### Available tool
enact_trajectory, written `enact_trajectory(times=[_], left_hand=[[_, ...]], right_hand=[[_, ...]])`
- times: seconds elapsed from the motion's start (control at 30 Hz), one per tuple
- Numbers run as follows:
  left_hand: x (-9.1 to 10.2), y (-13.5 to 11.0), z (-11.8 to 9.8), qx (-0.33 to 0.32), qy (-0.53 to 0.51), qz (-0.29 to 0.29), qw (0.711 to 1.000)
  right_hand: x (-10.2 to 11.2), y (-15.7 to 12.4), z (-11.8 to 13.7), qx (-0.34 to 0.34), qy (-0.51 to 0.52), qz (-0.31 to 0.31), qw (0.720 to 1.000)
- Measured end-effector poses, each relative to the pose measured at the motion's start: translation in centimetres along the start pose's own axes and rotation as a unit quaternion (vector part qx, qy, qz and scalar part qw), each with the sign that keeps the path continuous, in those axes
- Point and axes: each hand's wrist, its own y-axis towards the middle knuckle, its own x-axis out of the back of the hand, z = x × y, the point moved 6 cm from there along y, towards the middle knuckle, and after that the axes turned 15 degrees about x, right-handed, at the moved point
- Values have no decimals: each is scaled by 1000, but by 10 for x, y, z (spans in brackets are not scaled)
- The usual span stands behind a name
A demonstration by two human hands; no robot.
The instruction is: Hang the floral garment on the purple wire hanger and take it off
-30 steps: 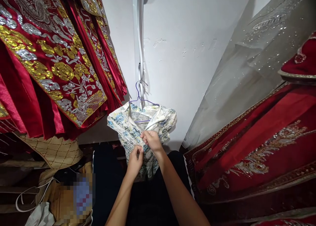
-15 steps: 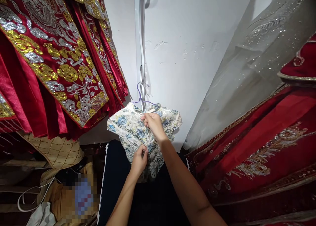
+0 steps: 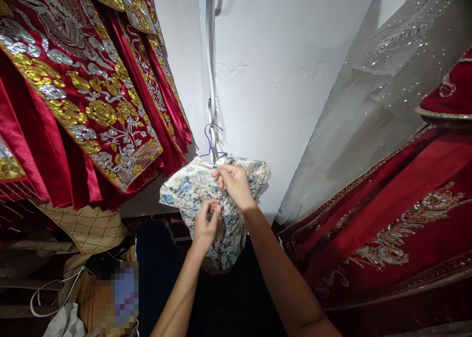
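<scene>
Blouse (image 3: 187,185) hangs floral, crinkled — right hand (image 3: 236,183) pinching it, left hand (image 3: 204,225) half-curled, hold unclear

The cream shirt (image 3: 184,187) has a blue-and-yellow floral print.

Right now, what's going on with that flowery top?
A person has the right hand near the neckline of the floral top and the left hand lower down its front. Whether the fingertips grip the cloth is hard to tell. The top is on a purple hanger, with a red embroidered garment off to the left.
</scene>
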Motion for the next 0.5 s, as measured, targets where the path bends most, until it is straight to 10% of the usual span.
enact_trajectory(times=[0.23, 0.5], left_hand=[[39, 40, -112, -156, 70, -77, 982], [85, 37, -114, -163, 83, -238, 954]], right_hand=[[-7, -8, 13, 21, 1, 37, 999], [-6, -38, -67, -57, -52, 37, 996]])
